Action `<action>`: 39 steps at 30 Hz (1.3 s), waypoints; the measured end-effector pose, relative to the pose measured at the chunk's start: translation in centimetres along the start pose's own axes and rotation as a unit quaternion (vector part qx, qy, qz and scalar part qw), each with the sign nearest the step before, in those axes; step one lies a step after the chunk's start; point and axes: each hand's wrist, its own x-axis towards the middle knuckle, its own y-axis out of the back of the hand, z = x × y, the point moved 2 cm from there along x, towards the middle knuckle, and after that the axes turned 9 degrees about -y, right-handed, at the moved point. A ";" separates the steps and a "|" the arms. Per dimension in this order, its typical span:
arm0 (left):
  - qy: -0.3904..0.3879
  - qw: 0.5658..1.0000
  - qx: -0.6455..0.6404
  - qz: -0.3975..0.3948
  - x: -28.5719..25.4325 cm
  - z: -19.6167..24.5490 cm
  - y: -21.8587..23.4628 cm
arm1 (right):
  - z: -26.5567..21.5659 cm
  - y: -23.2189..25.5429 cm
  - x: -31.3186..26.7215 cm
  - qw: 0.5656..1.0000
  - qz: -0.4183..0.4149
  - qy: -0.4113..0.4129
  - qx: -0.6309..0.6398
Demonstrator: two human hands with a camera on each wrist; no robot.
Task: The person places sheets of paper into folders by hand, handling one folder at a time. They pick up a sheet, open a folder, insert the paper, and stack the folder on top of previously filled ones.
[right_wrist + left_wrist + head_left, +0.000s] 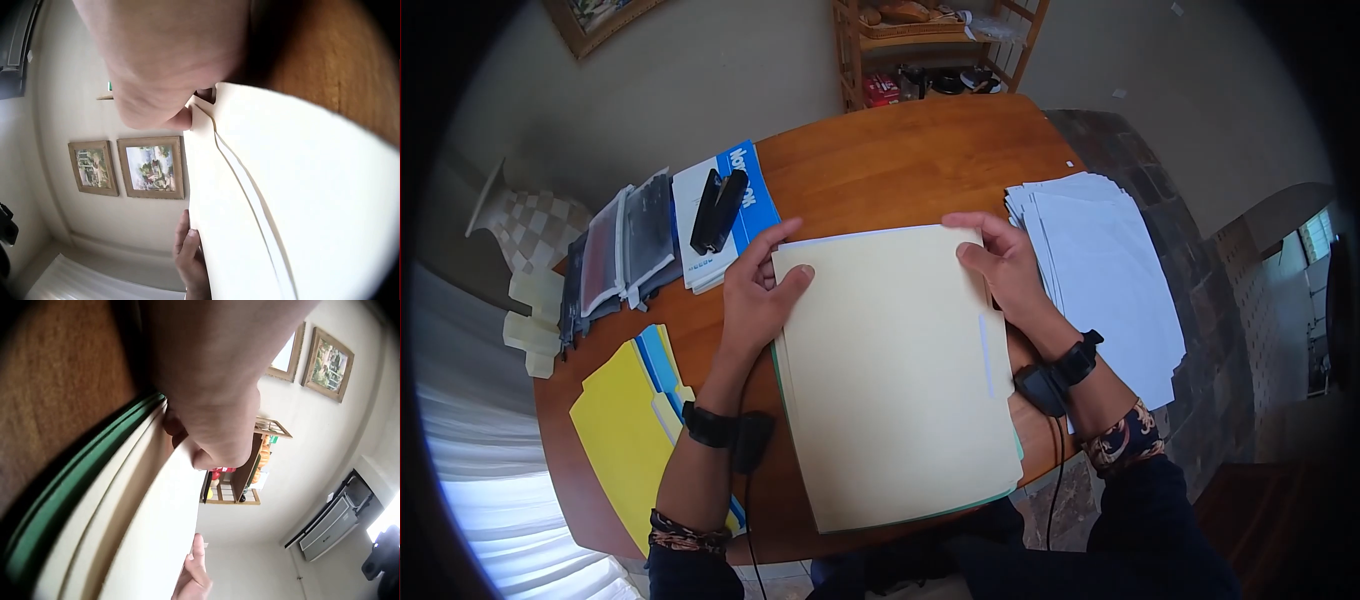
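Cream folders [890,380] are held between both hands over the near part of the table, with white paper showing at the far edge. Green folder edges [75,481] lie beneath the cream ones in the left wrist view. My left hand [762,300] grips the far left corner, thumb on top and fingers at the edge. My right hand [1008,270] grips the far right corner the same way, thumb on the cream surface. In the right wrist view the folders' layered side [250,194] bows slightly apart, and my right fingertips are partly hidden.
Yellow folders [625,440] with blue ones lie at the left of the wooden table [900,160]. A black stapler [719,210] rests on a blue and white notebook [752,200], beside zip pouches [625,245]. A stack of white paper [1105,280] sits on the right.
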 end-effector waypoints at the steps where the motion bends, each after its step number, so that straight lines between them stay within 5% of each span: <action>1: 0.003 0.999 0.032 -0.017 0.0 -0.3 0.2 | 0.0 0.1 0.0 1.000 -0.001 0.000 0.000; 12: 0.019 1.000 -0.002 -0.010 0.0 0.3 0.1 | -0.3 -0.4 -0.2 1.000 0.010 -0.024 0.002; 15: -0.025 0.993 0.102 -0.047 0.1 -0.1 0.4 | 0.0 -0.2 -0.2 0.999 0.032 -0.006 0.018; 18: 0.022 0.999 0.012 -0.029 0.0 -0.2 0.3 | 0.2 0.0 0.1 1.000 0.013 -0.019 -0.010; 21: -0.043 0.991 0.109 -0.060 0.1 -0.6 0.6 | -0.3 -0.4 -0.1 0.999 0.028 0.014 0.029; 23: 0.008 1.000 -0.011 -0.028 0.0 -0.1 0.4 | -0.1 -0.2 -0.1 0.999 0.023 0.003 0.025; 39: 0.018 0.998 -0.046 -0.041 0.1 -0.1 0.6 | -0.1 -0.1 -0.1 0.999 0.027 -0.021 0.033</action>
